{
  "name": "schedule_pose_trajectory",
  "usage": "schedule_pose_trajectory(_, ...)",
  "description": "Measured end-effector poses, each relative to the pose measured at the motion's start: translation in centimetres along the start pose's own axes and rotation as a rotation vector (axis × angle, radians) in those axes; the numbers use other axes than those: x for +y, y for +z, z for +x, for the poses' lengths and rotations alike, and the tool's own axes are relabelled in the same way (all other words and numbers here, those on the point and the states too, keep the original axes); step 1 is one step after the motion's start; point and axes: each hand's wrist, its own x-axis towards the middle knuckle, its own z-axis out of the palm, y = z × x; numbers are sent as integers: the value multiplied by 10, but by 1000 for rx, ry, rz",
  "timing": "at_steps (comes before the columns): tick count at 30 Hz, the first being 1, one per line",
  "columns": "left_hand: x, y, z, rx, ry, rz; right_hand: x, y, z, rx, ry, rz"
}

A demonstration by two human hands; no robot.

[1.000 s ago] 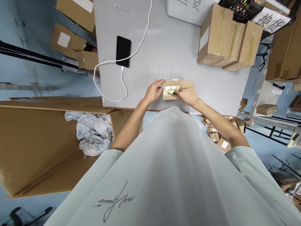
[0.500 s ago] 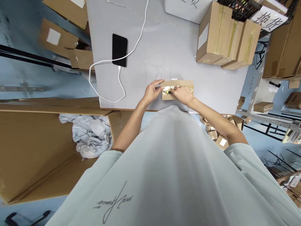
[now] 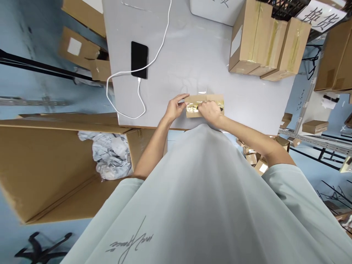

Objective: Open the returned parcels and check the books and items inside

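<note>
A small cardboard box (image 3: 205, 98) with shiny clear tape along its top lies near the table's front edge. My left hand (image 3: 175, 107) grips its left end, fingertips on the far corner and thumb on the near side. My right hand (image 3: 211, 112) is closed over the middle of the box around a slim yellow-and-black utility knife (image 3: 221, 109). Its dark end sticks out at the right of the fist, and a bit of yellow shows at the left. The fist hides most of the knife, and I cannot see the blade clearly.
A black phone (image 3: 139, 58) with a white cable (image 3: 161, 47) lies at the table's left. Taped cardboard boxes (image 3: 251, 40) stand at the back right beside a white case (image 3: 214, 11). A large open carton (image 3: 55, 165) with crumpled packing paper (image 3: 111, 154) sits at lower left.
My right hand, with the utility knife, has turned slightly and its dark end now shows at the right. My left hand stays at the box's left end. The view has shifted a little.
</note>
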Motion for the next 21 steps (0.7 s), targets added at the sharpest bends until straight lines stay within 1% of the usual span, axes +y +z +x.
schedule_pose_trajectory(3,-1,1,0,19,-3,-22,33,10,-17,-29,56,-11)
schedule_pose_trajectory(7,0,0,1,36,-37,-6,87,24,-51,-50,174,-7)
schedule_pose_trajectory(10,1,0,1,32,-67,30,115,37,-70,-48,203,9)
schedule_pose_trajectory(14,4,1,-1,34,-103,101,134,61,-78,-6,158,52)
schedule_pose_trajectory(16,9,0,-3,36,-110,187,141,76,-80,35,150,91)
schedule_pose_trajectory(18,18,-2,-4,34,-107,325,146,92,-83,77,163,148)
schedule_pose_trajectory(21,43,4,-2,29,-77,552,151,118,-89,144,203,251)
